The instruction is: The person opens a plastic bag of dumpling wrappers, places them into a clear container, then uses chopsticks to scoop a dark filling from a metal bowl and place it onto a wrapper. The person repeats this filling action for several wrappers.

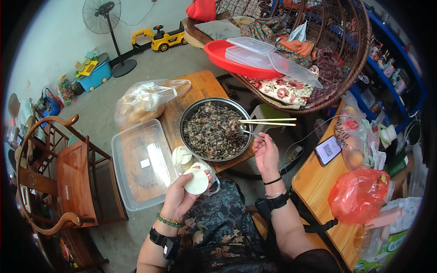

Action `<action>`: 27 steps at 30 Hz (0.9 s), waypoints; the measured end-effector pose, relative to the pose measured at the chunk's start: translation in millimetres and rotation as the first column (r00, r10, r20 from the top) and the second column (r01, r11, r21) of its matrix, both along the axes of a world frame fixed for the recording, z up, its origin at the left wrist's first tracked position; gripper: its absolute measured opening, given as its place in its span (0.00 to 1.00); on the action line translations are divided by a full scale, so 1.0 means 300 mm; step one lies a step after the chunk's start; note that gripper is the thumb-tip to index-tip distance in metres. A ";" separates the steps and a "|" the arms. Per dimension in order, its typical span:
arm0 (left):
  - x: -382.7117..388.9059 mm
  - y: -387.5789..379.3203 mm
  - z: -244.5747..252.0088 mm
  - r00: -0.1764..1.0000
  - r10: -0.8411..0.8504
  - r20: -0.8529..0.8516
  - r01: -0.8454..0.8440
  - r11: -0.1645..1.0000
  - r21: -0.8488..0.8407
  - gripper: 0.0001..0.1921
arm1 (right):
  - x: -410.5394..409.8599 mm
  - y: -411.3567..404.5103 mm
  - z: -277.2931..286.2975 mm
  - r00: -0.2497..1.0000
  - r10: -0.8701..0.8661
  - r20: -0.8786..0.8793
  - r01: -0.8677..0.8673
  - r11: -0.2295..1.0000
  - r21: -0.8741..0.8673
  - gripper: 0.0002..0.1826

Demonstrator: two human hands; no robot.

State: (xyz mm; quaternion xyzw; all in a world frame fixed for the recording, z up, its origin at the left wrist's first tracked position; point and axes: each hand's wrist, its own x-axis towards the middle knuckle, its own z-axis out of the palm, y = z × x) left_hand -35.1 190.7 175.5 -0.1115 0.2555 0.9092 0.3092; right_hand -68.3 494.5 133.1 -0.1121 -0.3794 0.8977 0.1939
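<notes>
On the palm and fingers of my left hand (181, 192) lies a round pale dough wrapper (196, 181). My right hand (266, 155) grips the handle of a metal spoon (253, 134), whose bowl end carries a clump of filling above the right side of a round metal bowl (181, 134). Dark chopped filling (211, 136) fills much of that bowl. A pair of chopsticks (273, 121) sticks out over its right rim. More wrappers (182, 156) sit in a plastic bag just left of the bowl, next to a clear plastic tray (119, 163) holding a small white square.
A knotted clear bag (140, 102) stands behind the tray on the wooden table (201, 76). To the right, a side table (314, 186) bears a phone (327, 150) and a red bag (358, 196). A wooden chair (73, 177) is at left; a person (25, 116) sits beyond.
</notes>
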 end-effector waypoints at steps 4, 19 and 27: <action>-0.022 0.017 0.016 1.000 -0.002 -0.018 0.002 0.999 -0.033 0.21 | 0.001 0.008 -0.034 0.999 -0.022 0.033 0.018 0.996 0.091 0.15; -0.134 0.083 0.034 0.998 0.013 -0.060 -0.021 0.991 -0.136 0.19 | -0.009 0.003 -0.010 0.997 0.040 0.063 -0.038 0.998 -0.040 0.14; -0.155 0.097 -0.006 1.000 0.011 -0.026 -0.015 0.988 -0.151 0.19 | -0.007 0.007 -0.020 0.996 0.058 0.073 -0.058 0.998 -0.005 0.15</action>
